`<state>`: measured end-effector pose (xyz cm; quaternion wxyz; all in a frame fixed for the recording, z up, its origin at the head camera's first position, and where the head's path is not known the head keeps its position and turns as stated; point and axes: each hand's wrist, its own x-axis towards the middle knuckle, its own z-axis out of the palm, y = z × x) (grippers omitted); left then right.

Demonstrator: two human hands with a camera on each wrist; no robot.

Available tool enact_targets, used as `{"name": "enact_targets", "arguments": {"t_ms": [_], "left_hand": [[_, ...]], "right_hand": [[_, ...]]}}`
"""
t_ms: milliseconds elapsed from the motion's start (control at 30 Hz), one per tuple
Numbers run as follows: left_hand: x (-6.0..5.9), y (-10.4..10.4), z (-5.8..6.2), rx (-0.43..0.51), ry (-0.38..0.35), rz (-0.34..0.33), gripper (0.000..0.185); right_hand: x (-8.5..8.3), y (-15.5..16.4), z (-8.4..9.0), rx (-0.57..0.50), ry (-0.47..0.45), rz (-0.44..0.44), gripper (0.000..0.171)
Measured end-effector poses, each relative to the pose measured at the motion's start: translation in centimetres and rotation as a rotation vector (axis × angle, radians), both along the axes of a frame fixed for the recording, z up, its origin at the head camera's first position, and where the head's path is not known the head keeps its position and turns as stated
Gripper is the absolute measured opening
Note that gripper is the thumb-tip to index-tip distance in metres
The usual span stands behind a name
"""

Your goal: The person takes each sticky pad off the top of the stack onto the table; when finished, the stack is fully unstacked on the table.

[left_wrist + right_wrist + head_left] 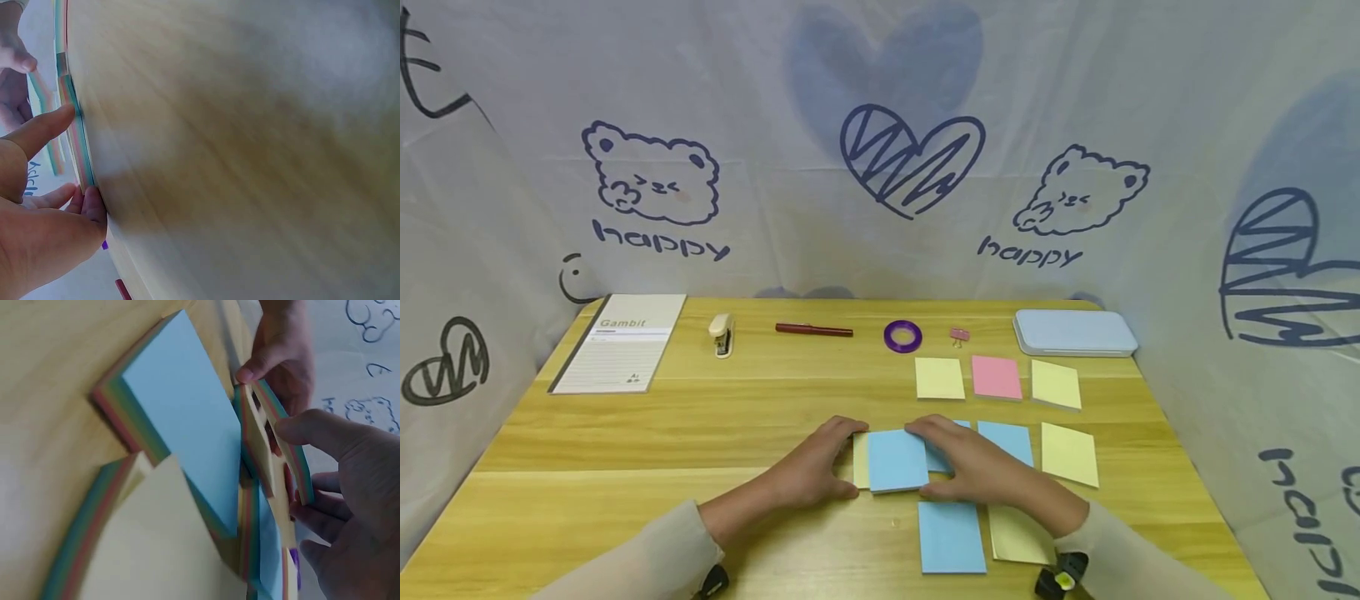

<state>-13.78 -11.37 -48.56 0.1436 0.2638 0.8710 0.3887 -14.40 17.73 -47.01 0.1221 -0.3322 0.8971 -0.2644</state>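
Note:
A stack of sticky-note pads with a blue top (897, 460) sits on the wooden table (700, 433), and both hands grip it from either side. My left hand (838, 458) holds its left edge, where a pale yellow pad (860, 460) sticks out beneath. My right hand (951, 462) curls round the right edge. In the left wrist view my thumb (44, 128) and fingers pinch the striped pad edges (78, 137). In the right wrist view my right hand (350, 487) grips tilted pads (275, 450) beside a flat blue pad (187, 425).
More pads lie around: yellow (939, 377), pink (996, 377), yellow (1056, 384), blue (1006, 442), yellow (1069, 452), blue (951, 536), yellow (1018, 533). At the back are a notebook (621, 342), stapler (722, 335), red pen (814, 330), purple tape ring (902, 336), pink clip (959, 335) and light blue case (1073, 332).

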Motion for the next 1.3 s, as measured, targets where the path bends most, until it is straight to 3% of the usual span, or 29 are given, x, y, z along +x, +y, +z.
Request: {"name": "enact_targets", "arguments": {"t_ms": [200,433,533,667,833,933,1000,1200,1300], "left_hand": [[0.0,0.0,-0.1,-0.001,-0.001,0.006,0.08],[0.0,-0.1,-0.2,0.0,-0.019,0.018,0.081],[0.0,-0.1,-0.2,-0.003,-0.023,0.026,0.081],[-0.1,-0.2,-0.2,-0.004,-0.021,0.031,0.081],[0.0,-0.3,-0.1,-0.002,-0.028,0.034,0.081],[0.1,-0.4,0.0,0.002,-0.026,0.032,0.081],[0.1,-0.4,0.0,0.0,-0.023,0.031,0.081],[0.2,-0.4,0.0,-0.004,-0.025,0.036,0.081],[0.2,-0.5,-0.1,0.0,-0.035,0.033,0.083]], "right_hand": [[1.7,3.9,0.2,-0.066,-0.002,-0.07,0.081],[4.9,10.1,0.0,-0.074,0.118,-0.182,0.079],[6.4,12.8,0.0,-0.057,0.123,-0.247,0.079],[8.0,16.0,0.0,0.03,0.039,-0.357,0.081],[9.1,18.6,-0.2,0.107,-0.242,-0.502,0.089],[9.3,19.4,-0.4,0.115,-0.36,-0.548,0.094],[9.4,19.7,-0.7,0.116,-0.371,-0.549,0.095],[9.6,19.9,-1.2,0.145,-0.282,-0.479,0.091],[9.6,19.6,-0.8,0.154,-0.304,-0.489,0.091]]}}
